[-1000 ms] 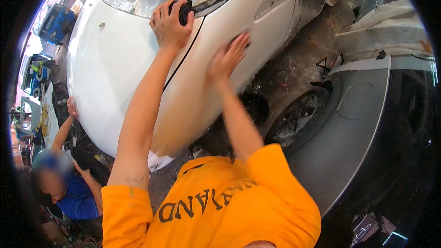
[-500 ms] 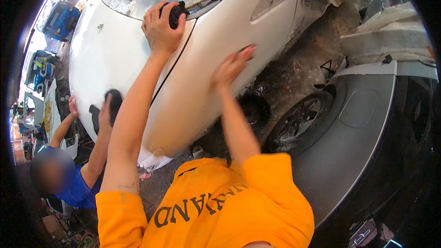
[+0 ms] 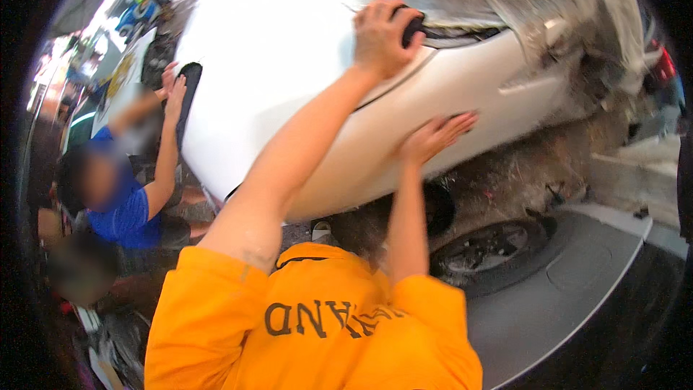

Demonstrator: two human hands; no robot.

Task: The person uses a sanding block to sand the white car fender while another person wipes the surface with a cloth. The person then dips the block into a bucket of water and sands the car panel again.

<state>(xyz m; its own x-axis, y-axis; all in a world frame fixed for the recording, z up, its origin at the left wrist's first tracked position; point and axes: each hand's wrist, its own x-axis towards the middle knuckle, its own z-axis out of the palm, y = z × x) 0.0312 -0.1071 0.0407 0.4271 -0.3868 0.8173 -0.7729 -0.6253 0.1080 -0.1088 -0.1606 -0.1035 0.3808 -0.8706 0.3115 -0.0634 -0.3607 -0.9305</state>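
At the upper middle, my left hand [image 3: 382,40] is on the white car body [image 3: 245,79], beside a dark gap at the edge of the sheeted glass. Its fingers curl round a black lump [image 3: 413,29], perhaps bunched cloth; its kind is not plain. Lower and to the right, my right hand [image 3: 433,141] lies against the curved white side panel [image 3: 462,97] with its fingers stretched out. A dark patch shows at those fingertips; I cannot tell what it is. A narrow dark seam [image 3: 386,90] runs between the two hands.
Another person in a blue shirt [image 3: 126,206] crouches at the left, hands at the car's edge by a black part. Cloudy sheeting [image 3: 538,0] covers the upper right. A dark grey car panel [image 3: 556,296] with a wheel [image 3: 494,249] stands close on my right.
The view has turned, so the white car and my hands appear farther right. My left hand stays by the dark gap. The other person's hands are now closer together.
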